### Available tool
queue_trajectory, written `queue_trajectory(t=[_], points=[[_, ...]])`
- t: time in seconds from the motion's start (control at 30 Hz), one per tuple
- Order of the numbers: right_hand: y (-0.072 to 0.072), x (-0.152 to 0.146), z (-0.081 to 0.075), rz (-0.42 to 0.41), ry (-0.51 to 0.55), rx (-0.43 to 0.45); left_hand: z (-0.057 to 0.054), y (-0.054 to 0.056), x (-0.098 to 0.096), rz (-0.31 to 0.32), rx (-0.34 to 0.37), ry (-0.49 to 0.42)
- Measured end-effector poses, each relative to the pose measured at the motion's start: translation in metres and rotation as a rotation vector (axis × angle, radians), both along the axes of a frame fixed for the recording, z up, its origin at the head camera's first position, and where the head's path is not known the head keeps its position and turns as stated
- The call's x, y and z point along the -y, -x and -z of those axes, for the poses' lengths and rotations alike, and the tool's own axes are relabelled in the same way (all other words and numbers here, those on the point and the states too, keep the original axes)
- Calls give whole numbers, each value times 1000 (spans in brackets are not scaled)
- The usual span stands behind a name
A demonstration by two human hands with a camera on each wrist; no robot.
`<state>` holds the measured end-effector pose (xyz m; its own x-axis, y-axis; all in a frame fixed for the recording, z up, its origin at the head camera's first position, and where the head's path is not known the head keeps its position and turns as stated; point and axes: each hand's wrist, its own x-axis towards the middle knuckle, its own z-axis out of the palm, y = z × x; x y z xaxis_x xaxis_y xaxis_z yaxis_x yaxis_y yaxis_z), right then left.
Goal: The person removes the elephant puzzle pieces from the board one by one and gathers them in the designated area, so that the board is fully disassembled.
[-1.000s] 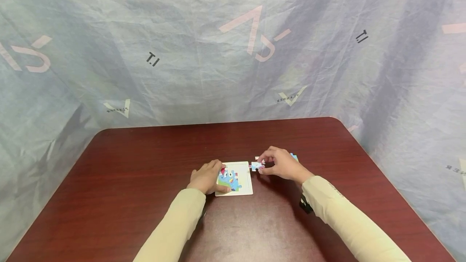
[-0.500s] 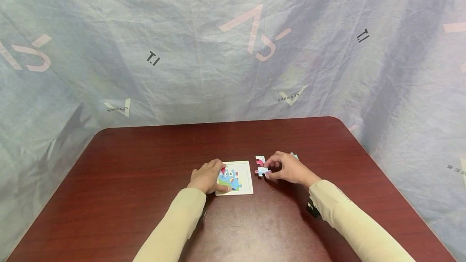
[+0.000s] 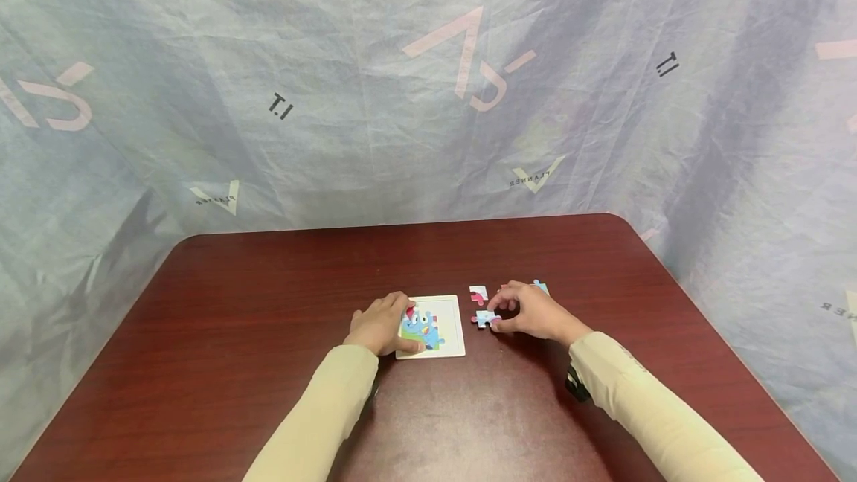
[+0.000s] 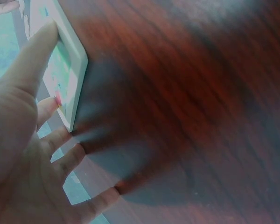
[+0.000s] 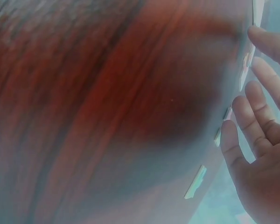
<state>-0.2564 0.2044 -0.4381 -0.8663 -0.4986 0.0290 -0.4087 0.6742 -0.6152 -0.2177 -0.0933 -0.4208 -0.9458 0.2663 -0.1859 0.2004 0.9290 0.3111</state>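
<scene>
A white puzzle tray (image 3: 454,322) lies on the table, partly filled with a picture of a blue cartoon animal (image 3: 418,324). My left hand (image 3: 379,326) rests at its left side with the fingers spread. The left thumb (image 4: 39,46) presses on the tray's near part, the forefinger touches its far left corner, and the other fingertips are on the table. To the right of the tray, my right hand (image 3: 532,312) pinches a blue, white and pink puzzle piece (image 3: 483,318) by its right side, low over or on the table; which one cannot be told.
A loose white and red puzzle piece (image 3: 478,294) lies just beyond the held one. Another blue piece (image 3: 541,287) shows behind the right hand, which partly hides further pieces. A grey cloth (image 3: 375,132) hangs behind the dark red table (image 3: 301,274).
My right hand has drawn the puzzle piece away from the tray, to the right and slightly nearer, uncovering the white and red piece. The left hand and tray have stayed in place.
</scene>
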Motion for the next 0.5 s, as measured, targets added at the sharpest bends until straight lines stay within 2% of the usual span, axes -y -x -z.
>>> queue_trajectory(t=[0.3, 0.5], points=[[0, 4, 1, -22, 5, -12, 0, 0, 1, 0, -2, -8], [-1, 2, 2, 1, -7, -1, 0, -1, 0, -5, -4, -18]])
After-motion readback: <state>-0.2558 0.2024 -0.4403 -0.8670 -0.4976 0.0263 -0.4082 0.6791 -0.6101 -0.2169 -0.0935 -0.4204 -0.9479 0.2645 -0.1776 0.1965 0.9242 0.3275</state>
